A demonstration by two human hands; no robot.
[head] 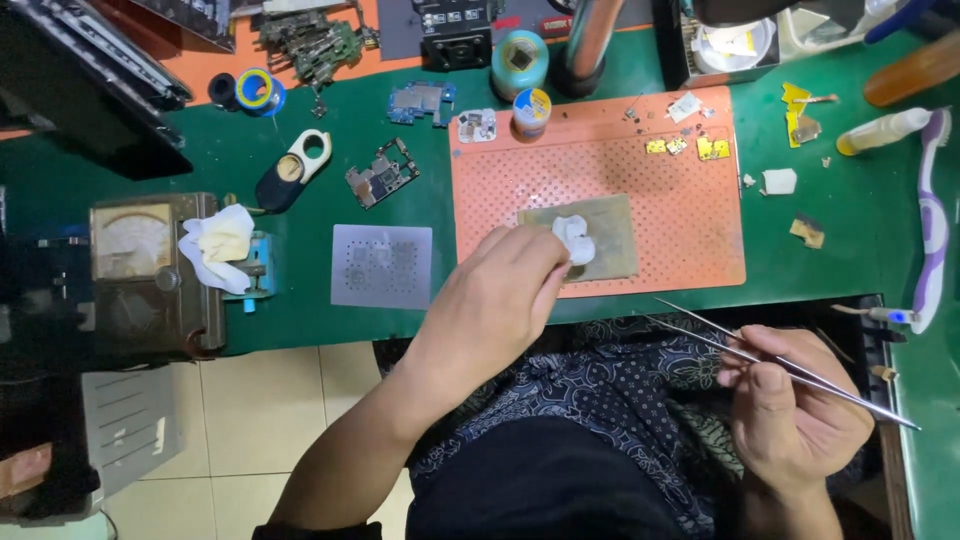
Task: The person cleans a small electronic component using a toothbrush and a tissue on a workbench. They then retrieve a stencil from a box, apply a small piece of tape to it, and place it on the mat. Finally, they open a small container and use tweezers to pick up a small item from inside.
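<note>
Left hand [505,290] pinches a white wipe wad [575,238] onto a grey stencil plate [610,240], mid orange perforated mat [640,190]. Right hand [790,410] near right, fingers closed around steel tweezers [740,345], tips apart, pointing left. Far on the mat's edge a small jar [531,110], yellow-blue lid on, contents hidden. Second stencil [381,265] left on the green bench
</note>
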